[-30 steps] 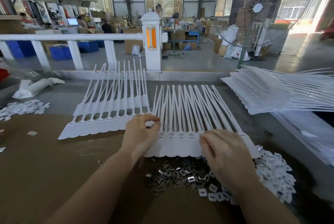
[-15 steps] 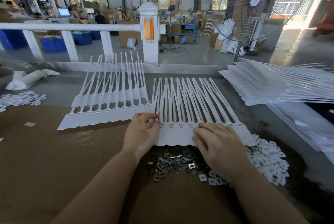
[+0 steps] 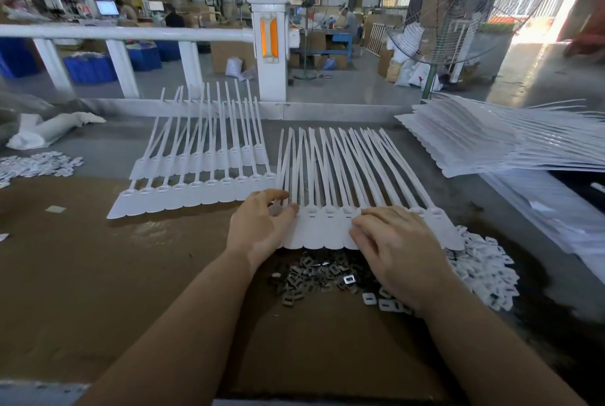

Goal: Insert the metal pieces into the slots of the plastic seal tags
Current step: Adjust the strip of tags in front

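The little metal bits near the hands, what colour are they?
The metal pieces are shiny silver-grey, looking dark in the heap. The head view shows them.
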Available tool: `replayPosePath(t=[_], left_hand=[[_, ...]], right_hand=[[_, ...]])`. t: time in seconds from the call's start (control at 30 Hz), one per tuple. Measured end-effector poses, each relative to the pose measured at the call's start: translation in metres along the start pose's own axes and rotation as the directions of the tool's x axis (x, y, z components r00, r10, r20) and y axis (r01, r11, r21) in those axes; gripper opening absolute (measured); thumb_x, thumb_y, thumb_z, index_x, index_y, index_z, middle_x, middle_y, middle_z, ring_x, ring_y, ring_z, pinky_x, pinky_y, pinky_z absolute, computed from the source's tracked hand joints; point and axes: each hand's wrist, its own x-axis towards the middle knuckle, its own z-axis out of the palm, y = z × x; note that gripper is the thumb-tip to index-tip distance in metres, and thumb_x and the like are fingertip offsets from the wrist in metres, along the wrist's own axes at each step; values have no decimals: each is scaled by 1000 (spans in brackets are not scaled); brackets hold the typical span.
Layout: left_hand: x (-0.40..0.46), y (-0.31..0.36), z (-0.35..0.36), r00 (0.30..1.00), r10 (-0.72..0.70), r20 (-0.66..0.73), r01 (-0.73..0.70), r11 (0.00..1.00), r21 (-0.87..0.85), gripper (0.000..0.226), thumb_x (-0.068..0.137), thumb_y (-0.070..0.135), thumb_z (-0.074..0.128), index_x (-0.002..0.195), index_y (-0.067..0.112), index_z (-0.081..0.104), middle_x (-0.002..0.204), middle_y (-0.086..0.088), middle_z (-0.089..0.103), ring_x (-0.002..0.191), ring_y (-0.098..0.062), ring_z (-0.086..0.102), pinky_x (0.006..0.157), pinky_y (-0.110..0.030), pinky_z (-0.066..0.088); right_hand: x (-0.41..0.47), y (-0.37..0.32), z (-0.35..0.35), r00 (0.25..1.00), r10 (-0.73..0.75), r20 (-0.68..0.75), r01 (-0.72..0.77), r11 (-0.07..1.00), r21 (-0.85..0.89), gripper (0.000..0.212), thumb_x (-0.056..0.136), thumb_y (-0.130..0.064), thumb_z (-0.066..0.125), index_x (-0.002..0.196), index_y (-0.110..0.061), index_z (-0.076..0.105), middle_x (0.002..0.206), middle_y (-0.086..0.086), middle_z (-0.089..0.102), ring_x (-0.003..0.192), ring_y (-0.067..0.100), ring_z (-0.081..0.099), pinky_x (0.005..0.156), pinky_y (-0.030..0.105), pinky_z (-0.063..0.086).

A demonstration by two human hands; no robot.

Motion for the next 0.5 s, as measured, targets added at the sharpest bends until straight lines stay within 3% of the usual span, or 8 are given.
replayPosePath(t=[0.13, 0.27, 0.4, 0.5], left_hand=[[0, 1, 0, 1000, 10, 15, -10, 999, 49, 37, 90, 43, 56, 124, 28, 58, 130, 1, 55, 119, -17, 50, 105, -37, 37], [-3, 0, -2, 1000, 18, 16, -18, 999, 26, 35, 89, 44, 58, 121, 30, 58, 128, 4, 54, 113, -12, 52, 99, -31, 39], [-3, 0, -5, 999, 13, 43, -9, 996, -85, 35, 87, 40, 63, 120, 33, 57, 128, 6, 53, 105, -5, 47, 93, -26, 37], [-4, 0, -9, 997, 21, 78, -5, 981, -195, 38, 86, 32, 66, 122, 32, 56, 128, 4, 53, 118, -12, 48, 105, -37, 38]], right_hand=[[0, -1, -1, 1000, -11, -15, 12, 1000, 24, 37, 92, -32, 41, 91, -10, 72, 96, 3, 70, 94, 22, 63, 85, 39, 49], [-1, -1, -1, 998, -31, -49, 31, 999, 15, 33, 91, -28, 45, 89, -10, 73, 93, 5, 71, 91, 23, 65, 83, 38, 50], [-1, 0, 0, 998, -30, -47, 31, 999, 9, 24, 87, -23, 54, 91, -9, 73, 94, 5, 71, 91, 24, 65, 83, 39, 51], [-1, 1, 1, 998, -38, -47, 39, 999, 14, 26, 89, -24, 52, 92, -9, 73, 95, 5, 71, 92, 24, 65, 83, 39, 51]])
